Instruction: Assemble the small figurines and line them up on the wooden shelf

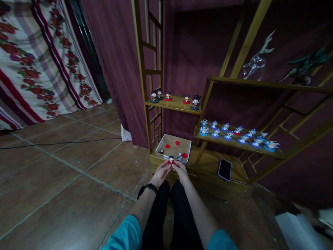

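Note:
Both hands meet in front of me around a small figurine (171, 159) with dark hair and a red round base. My left hand (163, 171) pinches the base from the left, and my right hand (180, 169) grips it from the right. Just beyond them sits a shallow white-walled box (189, 147) on the shelf unit's bottom board. Inside it lie several red discs (177, 143), a small dark-and-red figurine (162, 151) at the left and a black-and-white figurine (179, 156) near the front. My fingers partly hide the held figurine's base.
Figurines with red or dark bases (168, 97) stand on the upper left shelf (174, 103). Several blue-and-white figurines (228, 135) line the right shelf. A phone (225, 169) lies on the bottom board. A glass deer (256, 64) stands higher up. A cable (78, 142) crosses the floor.

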`<state>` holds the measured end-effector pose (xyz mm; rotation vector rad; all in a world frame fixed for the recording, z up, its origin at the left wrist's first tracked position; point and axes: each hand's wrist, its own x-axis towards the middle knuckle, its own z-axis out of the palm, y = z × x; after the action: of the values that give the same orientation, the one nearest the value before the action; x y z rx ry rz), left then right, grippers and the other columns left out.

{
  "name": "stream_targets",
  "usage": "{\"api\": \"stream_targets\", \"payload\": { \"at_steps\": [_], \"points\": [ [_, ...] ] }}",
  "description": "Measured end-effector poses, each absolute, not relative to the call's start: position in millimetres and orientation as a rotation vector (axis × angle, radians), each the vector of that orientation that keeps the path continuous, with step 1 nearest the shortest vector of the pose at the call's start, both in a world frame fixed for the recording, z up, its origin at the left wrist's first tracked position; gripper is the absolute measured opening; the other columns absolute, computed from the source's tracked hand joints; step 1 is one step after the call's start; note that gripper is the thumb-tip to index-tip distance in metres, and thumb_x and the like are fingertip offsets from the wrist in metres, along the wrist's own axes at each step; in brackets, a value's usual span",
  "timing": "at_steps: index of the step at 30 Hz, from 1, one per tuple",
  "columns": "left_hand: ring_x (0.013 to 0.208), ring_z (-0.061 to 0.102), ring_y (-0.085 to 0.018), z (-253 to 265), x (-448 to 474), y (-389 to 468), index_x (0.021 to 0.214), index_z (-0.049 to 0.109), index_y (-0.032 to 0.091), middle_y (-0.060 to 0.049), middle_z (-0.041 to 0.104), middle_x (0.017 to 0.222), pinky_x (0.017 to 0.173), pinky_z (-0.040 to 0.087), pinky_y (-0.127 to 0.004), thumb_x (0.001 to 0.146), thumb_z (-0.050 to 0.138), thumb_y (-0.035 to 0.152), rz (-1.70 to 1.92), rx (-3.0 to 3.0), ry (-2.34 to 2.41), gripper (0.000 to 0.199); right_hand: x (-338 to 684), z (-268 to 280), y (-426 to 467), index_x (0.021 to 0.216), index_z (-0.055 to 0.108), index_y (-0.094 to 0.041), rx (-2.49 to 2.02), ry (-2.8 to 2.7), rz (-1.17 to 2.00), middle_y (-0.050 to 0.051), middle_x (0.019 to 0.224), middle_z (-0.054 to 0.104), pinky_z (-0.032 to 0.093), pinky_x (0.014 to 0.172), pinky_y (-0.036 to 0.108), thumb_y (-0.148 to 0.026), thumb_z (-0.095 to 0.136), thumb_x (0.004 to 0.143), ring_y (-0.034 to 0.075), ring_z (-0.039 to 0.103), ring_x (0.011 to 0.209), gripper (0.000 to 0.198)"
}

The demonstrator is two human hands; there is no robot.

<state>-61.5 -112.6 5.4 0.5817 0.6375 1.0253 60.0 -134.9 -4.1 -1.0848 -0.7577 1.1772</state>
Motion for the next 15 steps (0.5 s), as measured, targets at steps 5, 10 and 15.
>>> {"api": "stream_targets", "payload": {
  "at_steps": [5, 10, 15],
  "points": [
    [0.087, 0.062, -0.013, 4.0, -61.4, -112.1, 0.095, 0.062, 0.015, -0.006, 0.067, 0.093, 0.09, 0.043, -0.028, 0.064, 0.067, 0.003, 1.032, 0.585, 0.654, 0.034, 60.3, -2.9, -136.5, 0.092, 0.065, -0.019, -1.092, -0.749, 1.185, 0.005, 0.092, 0.067, 0.047, 0.063, 0.027, -0.034, 0.071, 0.056, 0.017, 0.061, 0.076, 0.04],
    [0.083, 0.063, -0.013, 5.0, -62.4, -112.1, 0.095, 0.063, 0.015, -0.005, 0.068, 0.089, 0.088, 0.042, -0.026, 0.06, 0.07, 0.003, 1.08, 0.572, 0.677, 0.038, 60.8, 4.3, -146.6, 0.091, 0.065, -0.019, -1.095, -0.711, 1.108, 0.004, 0.087, 0.066, 0.048, 0.061, 0.026, -0.034, 0.07, 0.056, 0.015, 0.059, 0.072, 0.039],
    [0.085, 0.063, -0.013, 5.8, -62.8, -111.9, 0.093, 0.063, 0.017, -0.004, 0.068, 0.088, 0.086, 0.043, -0.026, 0.059, 0.069, 0.001, 1.106, 0.573, 0.706, 0.038, 62.6, 15.6, -173.3, 0.09, 0.066, -0.019, -1.09, -0.627, 0.962, 0.003, 0.088, 0.066, 0.048, 0.061, 0.026, -0.031, 0.066, 0.06, 0.013, 0.057, 0.067, 0.032]
  ]
}}
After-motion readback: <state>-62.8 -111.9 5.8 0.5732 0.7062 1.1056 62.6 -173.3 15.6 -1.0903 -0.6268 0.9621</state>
